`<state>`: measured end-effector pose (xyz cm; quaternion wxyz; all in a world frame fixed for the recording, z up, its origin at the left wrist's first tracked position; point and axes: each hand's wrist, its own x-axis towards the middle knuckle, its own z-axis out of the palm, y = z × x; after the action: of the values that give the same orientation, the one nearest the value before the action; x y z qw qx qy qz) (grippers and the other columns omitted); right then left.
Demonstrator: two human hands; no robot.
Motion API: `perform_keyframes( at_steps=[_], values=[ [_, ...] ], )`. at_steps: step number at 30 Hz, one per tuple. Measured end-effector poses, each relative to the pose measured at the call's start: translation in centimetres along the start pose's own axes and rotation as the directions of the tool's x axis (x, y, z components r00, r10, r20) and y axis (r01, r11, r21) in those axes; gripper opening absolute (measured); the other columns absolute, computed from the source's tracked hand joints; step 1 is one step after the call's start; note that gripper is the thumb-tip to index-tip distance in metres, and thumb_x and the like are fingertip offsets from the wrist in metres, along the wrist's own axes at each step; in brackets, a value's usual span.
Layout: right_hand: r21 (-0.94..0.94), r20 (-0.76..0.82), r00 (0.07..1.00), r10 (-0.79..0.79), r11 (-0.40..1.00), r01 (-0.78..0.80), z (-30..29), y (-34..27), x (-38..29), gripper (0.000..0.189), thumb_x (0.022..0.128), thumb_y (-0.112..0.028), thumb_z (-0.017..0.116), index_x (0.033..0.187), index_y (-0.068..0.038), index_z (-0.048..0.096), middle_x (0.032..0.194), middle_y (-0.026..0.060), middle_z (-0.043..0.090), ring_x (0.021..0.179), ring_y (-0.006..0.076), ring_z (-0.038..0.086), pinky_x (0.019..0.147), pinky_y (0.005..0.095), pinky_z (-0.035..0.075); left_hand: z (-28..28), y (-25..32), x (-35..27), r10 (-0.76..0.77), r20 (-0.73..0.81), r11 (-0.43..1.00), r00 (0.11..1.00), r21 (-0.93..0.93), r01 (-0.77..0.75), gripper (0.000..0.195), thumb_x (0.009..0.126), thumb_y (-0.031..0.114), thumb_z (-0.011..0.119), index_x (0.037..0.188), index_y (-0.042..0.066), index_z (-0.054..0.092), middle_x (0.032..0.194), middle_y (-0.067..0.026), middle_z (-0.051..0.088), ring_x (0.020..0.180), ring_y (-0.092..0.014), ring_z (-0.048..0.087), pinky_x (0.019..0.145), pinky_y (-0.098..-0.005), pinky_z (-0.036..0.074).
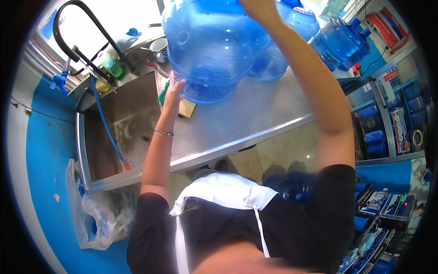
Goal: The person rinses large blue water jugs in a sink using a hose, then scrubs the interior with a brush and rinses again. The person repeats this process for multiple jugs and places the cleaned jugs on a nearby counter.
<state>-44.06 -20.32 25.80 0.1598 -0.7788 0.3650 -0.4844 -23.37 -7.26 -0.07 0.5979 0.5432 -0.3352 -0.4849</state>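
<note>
A large clear blue plastic water jug (212, 51) stands on the stainless steel counter (219, 130), close before me. My left hand (175, 87) rests against the lower left side of the jug, with its fingers along the plastic. At the top edge of the picture, my right hand (258, 8) is at the upper part of the jug, its fingers mostly cut off, so its grip is hidden. Beside my left hand are a green scrubber (163, 94) and a yellowish sponge (187, 108) on the counter.
The steel sink basin (126, 126) lies left, with a blue hose (106, 123) hanging into it below a black faucet (87, 13). Behind it are a green bottle (112, 65), a mug (159, 49) and red-handled pliers (155, 66). Further blue jugs (337, 41) stand right.
</note>
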Motion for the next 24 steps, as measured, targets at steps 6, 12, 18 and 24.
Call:
perform_keyframes(
  at_steps=[6, 12, 18, 24],
  values=[
    [-0.134, 0.065, 0.99, -0.128, 0.982, 0.135, 1.8, 2.3, 2.0, 0.071, 0.086, -0.042, 0.071, 0.137, 0.0, 0.045, 0.119, 0.0283, 0.062, 0.104, 0.0377, 0.064, 0.089, 0.0428, 0.05, 2.0, -1.5, 1.6, 0.056, 0.038, 0.971, 0.998, -0.234, -0.046, 0.086, 0.091, 0.028, 0.056, 0.159, 0.016, 0.004, 0.159, -0.015, 0.016, 0.142, -0.029, 0.025, 0.112, -0.055, 0.021],
    [-0.297, -0.106, 0.893, -0.437, 0.871, 0.391, 1.6, 3.7, -2.6, 0.049, 0.089, -0.038, 0.067, 0.123, -0.004, 0.059, 0.109, 0.0211, 0.064, 0.102, 0.0352, 0.062, 0.088, 0.0421, 0.05, 1.2, -4.3, 3.3, 0.245, -0.027, 0.947, 0.969, -0.206, -0.245, 0.075, 0.088, 0.016, 0.06, 0.152, 0.0, 0.025, 0.144, -0.0126, 0.032, 0.136, -0.025, 0.032, 0.113, -0.0346, 0.026],
    [-0.136, -0.077, 0.96, -0.269, 0.957, 0.257, 3.0, 7.2, -19.3, 0.051, 0.083, -0.011, 0.07, 0.131, -0.015, 0.056, 0.132, 0.0184, 0.047, 0.117, 0.035, 0.054, 0.099, 0.0435, 0.046, 2.3, -10.6, -3.3, 0.064, 0.189, 0.997, 0.98, 0.022, -0.069, 0.062, 0.086, 0.012, 0.062, 0.142, -0.003, 0.042, 0.132, -0.0116, 0.052, 0.123, -0.022, 0.05, 0.106, -0.0352, 0.038],
    [-0.58, 0.356, 0.846, 0.398, 0.803, -0.134, 0.7, 12.3, -36.2, 0.064, 0.078, -0.01, 0.072, 0.137, -0.024, 0.052, 0.141, 0.0202, 0.039, 0.137, 0.043, 0.035, 0.111, 0.0516, 0.035, 1.7, -11.2, -9.9, -0.359, 0.649, 0.933, 0.671, 0.281, 0.226, 0.036, 0.093, 0.002, 0.056, 0.129, -0.005, 0.057, 0.122, -0.0123, 0.065, 0.117, -0.021, 0.059, 0.104, -0.0338, 0.043]
  ],
)
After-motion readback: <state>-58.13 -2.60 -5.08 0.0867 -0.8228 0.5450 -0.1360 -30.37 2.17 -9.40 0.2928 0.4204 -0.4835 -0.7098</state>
